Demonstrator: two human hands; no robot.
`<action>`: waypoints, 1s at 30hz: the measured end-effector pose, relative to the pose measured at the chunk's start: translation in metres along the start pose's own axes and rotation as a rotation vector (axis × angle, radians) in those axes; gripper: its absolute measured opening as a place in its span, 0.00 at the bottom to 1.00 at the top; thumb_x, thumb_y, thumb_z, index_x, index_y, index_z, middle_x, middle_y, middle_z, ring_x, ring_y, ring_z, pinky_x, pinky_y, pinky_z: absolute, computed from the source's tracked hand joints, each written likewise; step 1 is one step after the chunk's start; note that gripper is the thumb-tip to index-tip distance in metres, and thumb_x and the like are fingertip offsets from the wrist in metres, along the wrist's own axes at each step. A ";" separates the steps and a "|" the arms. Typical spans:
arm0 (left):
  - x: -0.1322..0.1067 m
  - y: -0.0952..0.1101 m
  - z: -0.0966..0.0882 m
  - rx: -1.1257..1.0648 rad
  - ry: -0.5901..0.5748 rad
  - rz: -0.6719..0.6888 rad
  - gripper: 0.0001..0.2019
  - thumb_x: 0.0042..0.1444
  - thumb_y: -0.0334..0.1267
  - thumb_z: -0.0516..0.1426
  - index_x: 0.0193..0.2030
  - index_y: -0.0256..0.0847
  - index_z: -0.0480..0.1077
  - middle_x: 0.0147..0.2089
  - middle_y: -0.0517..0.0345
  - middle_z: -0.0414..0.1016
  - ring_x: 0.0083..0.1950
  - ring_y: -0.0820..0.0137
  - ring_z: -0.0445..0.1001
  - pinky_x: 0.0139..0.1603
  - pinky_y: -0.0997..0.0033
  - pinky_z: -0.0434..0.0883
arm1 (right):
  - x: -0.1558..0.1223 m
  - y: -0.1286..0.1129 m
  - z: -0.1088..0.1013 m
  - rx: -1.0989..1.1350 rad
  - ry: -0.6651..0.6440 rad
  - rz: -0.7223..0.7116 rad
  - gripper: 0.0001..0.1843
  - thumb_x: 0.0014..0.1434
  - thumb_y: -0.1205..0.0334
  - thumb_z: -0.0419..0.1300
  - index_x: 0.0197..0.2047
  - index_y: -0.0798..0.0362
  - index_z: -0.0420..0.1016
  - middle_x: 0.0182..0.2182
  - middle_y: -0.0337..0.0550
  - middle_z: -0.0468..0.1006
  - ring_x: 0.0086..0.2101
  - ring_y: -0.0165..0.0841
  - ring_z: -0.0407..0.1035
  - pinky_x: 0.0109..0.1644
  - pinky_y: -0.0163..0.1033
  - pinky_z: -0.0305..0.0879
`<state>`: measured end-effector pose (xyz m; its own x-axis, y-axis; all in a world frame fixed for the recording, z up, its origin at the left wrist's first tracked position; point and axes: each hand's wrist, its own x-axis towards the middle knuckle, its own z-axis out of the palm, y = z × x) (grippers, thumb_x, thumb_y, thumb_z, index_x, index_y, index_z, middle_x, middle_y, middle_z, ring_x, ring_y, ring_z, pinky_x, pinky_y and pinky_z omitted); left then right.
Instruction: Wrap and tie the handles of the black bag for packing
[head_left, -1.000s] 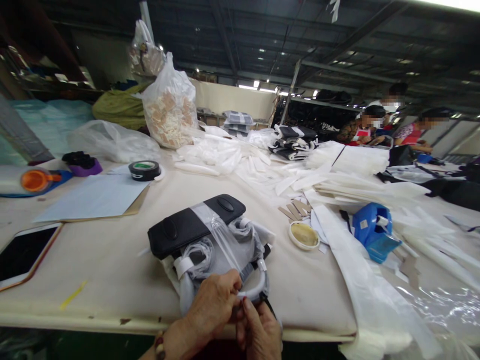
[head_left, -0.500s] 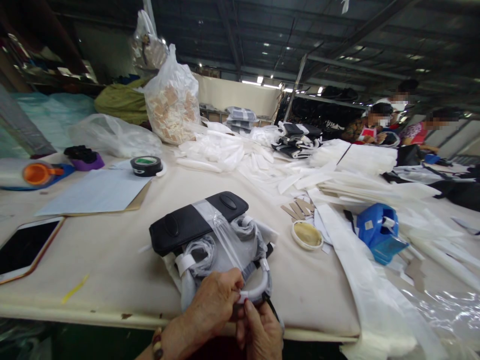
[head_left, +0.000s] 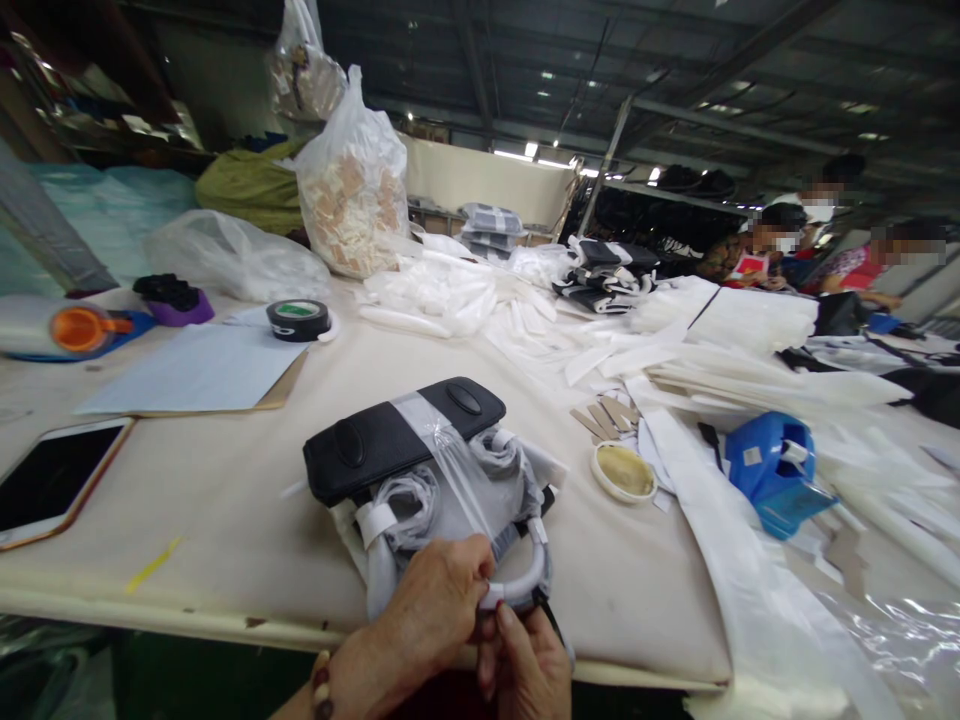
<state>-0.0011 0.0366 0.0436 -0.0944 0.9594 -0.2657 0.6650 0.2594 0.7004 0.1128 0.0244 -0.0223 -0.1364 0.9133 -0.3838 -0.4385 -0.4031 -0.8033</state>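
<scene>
A black handbag (head_left: 397, 445) lies on the beige table (head_left: 225, 520) near its front edge, wrapped in clear plastic and white foam. Its curved handle (head_left: 525, 580) is covered in white wrap. My left hand (head_left: 431, 605) is closed, pinching the wrapped handle at its near end. My right hand (head_left: 529, 660) is just below it, fingers curled and pinched on the same end of the handle wrap. Both hands sit at the table's front edge.
A tablet (head_left: 52, 480) lies at the left, a clipboard with paper (head_left: 195, 370) and a tape roll (head_left: 298, 320) behind it. A blue tape dispenser (head_left: 772, 470) and small dish (head_left: 622, 472) sit right. White foam strips (head_left: 465, 300) and plastic bags (head_left: 352, 190) pile behind. Other people (head_left: 780, 245) work far right.
The camera view has shifted slightly, so things sit a little lower and to the right. Both hands remain pinched on the handle's end.
</scene>
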 end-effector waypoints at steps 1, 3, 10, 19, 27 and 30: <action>0.001 0.000 0.000 -0.002 0.002 -0.002 0.08 0.46 0.23 0.51 0.26 0.39 0.67 0.22 0.64 0.66 0.26 0.73 0.65 0.28 0.76 0.54 | 0.000 0.000 0.000 0.007 -0.003 -0.002 0.24 0.38 0.45 0.70 0.26 0.56 0.68 0.16 0.35 0.73 0.10 0.20 0.58 0.10 0.22 0.51; 0.002 0.000 0.001 -0.008 -0.004 -0.004 0.08 0.45 0.23 0.51 0.27 0.39 0.67 0.22 0.64 0.66 0.26 0.74 0.65 0.27 0.76 0.54 | -0.001 -0.001 0.001 0.022 -0.007 -0.003 0.24 0.38 0.46 0.70 0.26 0.56 0.68 0.16 0.35 0.73 0.10 0.19 0.58 0.10 0.22 0.51; 0.003 0.005 -0.003 0.010 -0.042 -0.021 0.08 0.46 0.23 0.50 0.26 0.38 0.67 0.22 0.63 0.65 0.26 0.73 0.64 0.27 0.75 0.55 | -0.002 -0.004 0.002 0.087 -0.006 0.027 0.23 0.36 0.49 0.72 0.27 0.57 0.71 0.16 0.35 0.73 0.09 0.19 0.59 0.10 0.21 0.51; 0.004 0.002 -0.005 0.027 -0.098 -0.005 0.06 0.48 0.26 0.51 0.28 0.38 0.68 0.24 0.61 0.68 0.28 0.72 0.67 0.28 0.75 0.56 | -0.003 -0.006 0.002 0.121 -0.024 0.040 0.22 0.36 0.50 0.72 0.27 0.57 0.71 0.15 0.34 0.73 0.09 0.18 0.60 0.11 0.19 0.52; -0.001 -0.006 -0.008 0.038 -0.144 0.195 0.05 0.51 0.30 0.52 0.28 0.41 0.68 0.29 0.61 0.72 0.32 0.72 0.69 0.31 0.75 0.58 | -0.003 -0.006 0.003 0.134 -0.023 0.034 0.22 0.36 0.50 0.73 0.27 0.57 0.72 0.15 0.33 0.72 0.09 0.18 0.59 0.10 0.19 0.51; -0.003 -0.005 -0.007 0.138 -0.135 0.180 0.06 0.50 0.28 0.52 0.30 0.40 0.69 0.33 0.59 0.73 0.35 0.70 0.69 0.33 0.74 0.58 | -0.004 -0.006 0.003 0.144 -0.023 0.039 0.21 0.36 0.51 0.73 0.27 0.57 0.73 0.15 0.33 0.73 0.09 0.18 0.59 0.11 0.19 0.51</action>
<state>-0.0090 0.0330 0.0455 0.1283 0.9629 -0.2373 0.7576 0.0592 0.6500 0.1130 0.0237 -0.0148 -0.1755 0.8991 -0.4010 -0.5551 -0.4268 -0.7139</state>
